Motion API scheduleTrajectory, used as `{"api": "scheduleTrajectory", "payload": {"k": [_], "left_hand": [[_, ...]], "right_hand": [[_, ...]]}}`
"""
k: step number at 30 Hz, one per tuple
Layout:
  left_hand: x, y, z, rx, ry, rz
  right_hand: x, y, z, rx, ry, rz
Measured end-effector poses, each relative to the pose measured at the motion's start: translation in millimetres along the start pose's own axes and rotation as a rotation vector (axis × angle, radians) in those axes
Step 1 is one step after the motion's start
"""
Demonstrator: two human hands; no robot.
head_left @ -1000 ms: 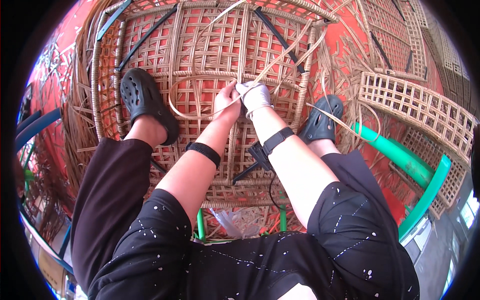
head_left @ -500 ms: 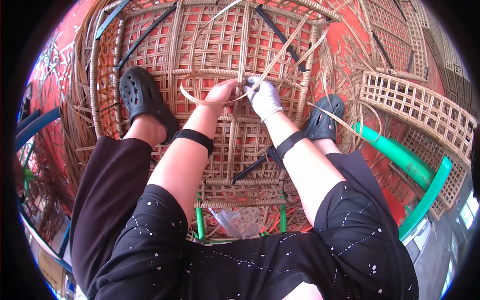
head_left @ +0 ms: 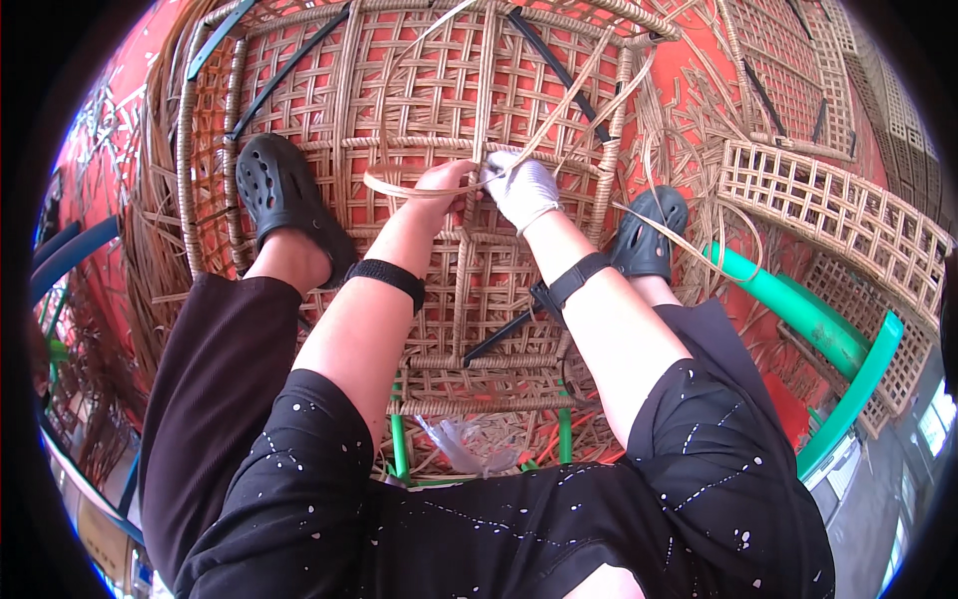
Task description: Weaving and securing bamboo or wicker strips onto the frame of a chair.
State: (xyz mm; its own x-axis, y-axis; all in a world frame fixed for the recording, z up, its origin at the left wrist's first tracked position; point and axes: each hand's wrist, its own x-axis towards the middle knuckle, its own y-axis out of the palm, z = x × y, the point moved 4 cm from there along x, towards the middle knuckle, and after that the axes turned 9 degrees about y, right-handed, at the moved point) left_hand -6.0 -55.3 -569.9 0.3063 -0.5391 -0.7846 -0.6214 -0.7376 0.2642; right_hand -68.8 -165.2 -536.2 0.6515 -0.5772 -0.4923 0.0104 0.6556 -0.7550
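A large woven wicker frame (head_left: 409,110) lies between my feet, with wrapped ribs and an open lattice of tan strips. My bare left hand (head_left: 444,190) is closed, its fingers curled at the middle rib just where the crossbar meets it. Against it, my right hand (head_left: 523,190) in a white glove pinches a flat tan strip (head_left: 399,192) at the same rib. That strip swings out in a loop to the left of my hands and rises toward the far edge. The fingertips of both hands are partly hidden by each other.
Dark clogs (head_left: 289,195) on my feet rest on the wicker at left and beside it at right. Another woven panel (head_left: 833,205) and a green curved tube (head_left: 788,295) are at right. Loose strips (head_left: 165,130) bundle along the left; scraps litter the red floor covering.
My right hand has shifted slightly left and rolled over, closer to my left hand. The strip's loop has tightened and shifted beside the left wrist.
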Motion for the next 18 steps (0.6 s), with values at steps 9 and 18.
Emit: {"api": "scheduleTrajectory", "payload": {"k": [9,18], "left_hand": [[-32,0,-13,0.569,0.454,-0.382],[-14,19,-19,0.752,0.512,-0.483]], "right_hand": [[17,-72,1,0.867,0.223,0.242],[5,-285,108,1.226,-0.402,-0.139]]}}
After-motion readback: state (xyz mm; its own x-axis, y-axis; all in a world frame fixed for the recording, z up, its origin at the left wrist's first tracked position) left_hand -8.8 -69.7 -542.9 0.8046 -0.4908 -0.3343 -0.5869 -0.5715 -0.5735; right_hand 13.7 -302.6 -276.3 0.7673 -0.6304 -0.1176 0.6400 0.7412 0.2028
